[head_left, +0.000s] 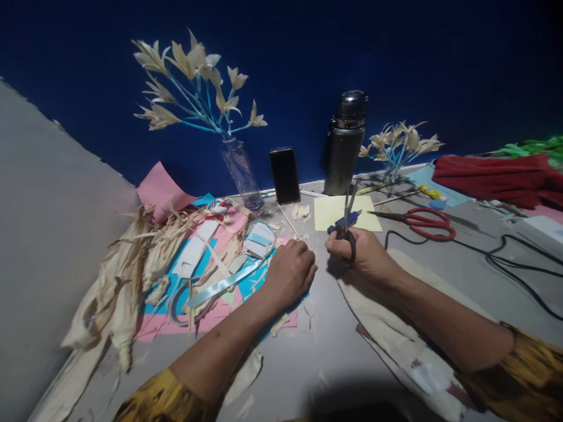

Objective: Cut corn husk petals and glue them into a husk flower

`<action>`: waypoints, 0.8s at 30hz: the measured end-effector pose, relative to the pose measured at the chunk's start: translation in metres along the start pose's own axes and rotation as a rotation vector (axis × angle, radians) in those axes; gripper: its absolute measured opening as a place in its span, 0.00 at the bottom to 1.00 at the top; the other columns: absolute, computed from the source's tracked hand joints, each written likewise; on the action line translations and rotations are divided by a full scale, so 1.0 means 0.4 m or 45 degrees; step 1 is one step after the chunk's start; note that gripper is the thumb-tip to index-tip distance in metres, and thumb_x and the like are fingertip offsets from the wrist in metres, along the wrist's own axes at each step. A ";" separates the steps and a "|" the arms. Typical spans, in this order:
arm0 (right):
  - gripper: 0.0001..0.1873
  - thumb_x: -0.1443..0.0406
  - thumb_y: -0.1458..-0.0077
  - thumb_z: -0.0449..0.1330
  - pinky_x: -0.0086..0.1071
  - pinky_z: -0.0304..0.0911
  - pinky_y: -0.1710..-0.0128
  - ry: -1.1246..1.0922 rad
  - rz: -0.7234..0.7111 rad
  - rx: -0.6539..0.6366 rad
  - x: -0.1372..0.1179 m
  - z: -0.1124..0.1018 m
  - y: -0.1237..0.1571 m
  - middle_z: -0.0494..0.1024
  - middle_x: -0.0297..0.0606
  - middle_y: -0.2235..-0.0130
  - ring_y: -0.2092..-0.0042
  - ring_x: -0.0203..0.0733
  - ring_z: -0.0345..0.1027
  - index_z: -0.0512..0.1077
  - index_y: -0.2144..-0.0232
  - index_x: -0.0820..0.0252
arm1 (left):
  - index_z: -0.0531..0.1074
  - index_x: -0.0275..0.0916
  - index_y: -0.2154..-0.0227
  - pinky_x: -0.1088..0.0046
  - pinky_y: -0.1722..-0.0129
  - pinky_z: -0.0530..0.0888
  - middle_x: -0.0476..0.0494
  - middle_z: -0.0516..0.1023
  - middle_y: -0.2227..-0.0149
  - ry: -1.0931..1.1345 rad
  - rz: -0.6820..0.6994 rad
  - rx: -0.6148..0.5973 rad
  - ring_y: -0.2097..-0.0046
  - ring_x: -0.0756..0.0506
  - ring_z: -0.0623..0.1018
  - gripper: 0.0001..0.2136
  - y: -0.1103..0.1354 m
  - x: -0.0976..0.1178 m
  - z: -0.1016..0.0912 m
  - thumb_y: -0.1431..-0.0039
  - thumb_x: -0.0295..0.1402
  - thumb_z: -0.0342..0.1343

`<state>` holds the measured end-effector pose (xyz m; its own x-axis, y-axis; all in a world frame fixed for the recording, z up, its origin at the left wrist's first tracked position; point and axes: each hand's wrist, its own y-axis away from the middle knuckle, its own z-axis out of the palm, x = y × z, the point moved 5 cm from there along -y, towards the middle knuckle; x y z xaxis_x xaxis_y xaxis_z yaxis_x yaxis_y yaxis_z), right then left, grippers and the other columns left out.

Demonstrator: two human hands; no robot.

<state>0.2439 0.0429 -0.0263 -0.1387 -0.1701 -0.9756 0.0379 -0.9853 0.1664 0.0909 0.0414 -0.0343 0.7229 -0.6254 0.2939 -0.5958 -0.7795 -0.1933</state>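
Note:
My left hand (290, 271) is closed, its fingers curled near the tabletop, with a thin pale stick (287, 219) running up and away from it. The fingertips are mostly hidden from me. My right hand (367, 253) grips a pair of scissors (350, 206) by its black handles, blades pointing up. Behind those scissors, a blue object (338, 224) lies on a pale yellow sheet of paper (323, 212). Left of my left hand lie a roll of light-blue ribbon (224, 286), dried husks (125, 293) and pink and blue paper.
A glass vase (241, 170) of husk flowers, a phone (285, 176) and a steel flask (345, 146) stand along the blue wall. Red-handled scissors (431, 224), a black cable (505, 258) and a red cloth (492, 179) lie right. A whitish cloth (396, 328) lies under my right forearm.

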 end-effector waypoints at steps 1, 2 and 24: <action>0.15 0.58 0.58 0.71 0.29 0.45 0.77 0.008 -0.005 -0.006 0.000 0.000 -0.001 0.62 0.26 0.79 0.77 0.32 0.51 0.71 0.74 0.60 | 0.76 0.39 0.66 0.61 0.60 0.66 0.36 0.75 0.63 -0.007 -0.012 -0.010 0.59 0.39 0.71 0.08 -0.001 -0.001 0.004 0.36 0.31 0.52; 0.15 0.58 0.58 0.71 0.29 0.45 0.77 0.021 -0.013 -0.011 -0.001 0.000 -0.001 0.62 0.26 0.79 0.77 0.32 0.51 0.71 0.74 0.60 | 0.76 0.39 0.67 0.61 0.60 0.66 0.36 0.75 0.64 0.007 -0.017 -0.009 0.60 0.39 0.71 0.09 -0.001 -0.002 0.005 0.36 0.31 0.51; 0.16 0.63 0.59 0.72 0.28 0.57 0.78 -0.151 0.124 -0.236 0.039 0.035 0.016 0.69 0.26 0.78 0.79 0.33 0.62 0.71 0.69 0.60 | 0.72 0.39 0.64 0.75 0.69 0.68 0.52 0.73 0.73 1.703 -0.626 0.196 0.72 0.52 0.71 0.12 0.048 0.003 -0.039 0.52 0.30 0.67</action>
<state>0.2280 0.0339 -0.0383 -0.2407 -0.2756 -0.9306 0.2360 -0.9467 0.2193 0.0750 0.0263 -0.0228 -0.0774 0.1394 0.9872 -0.2804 -0.9532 0.1126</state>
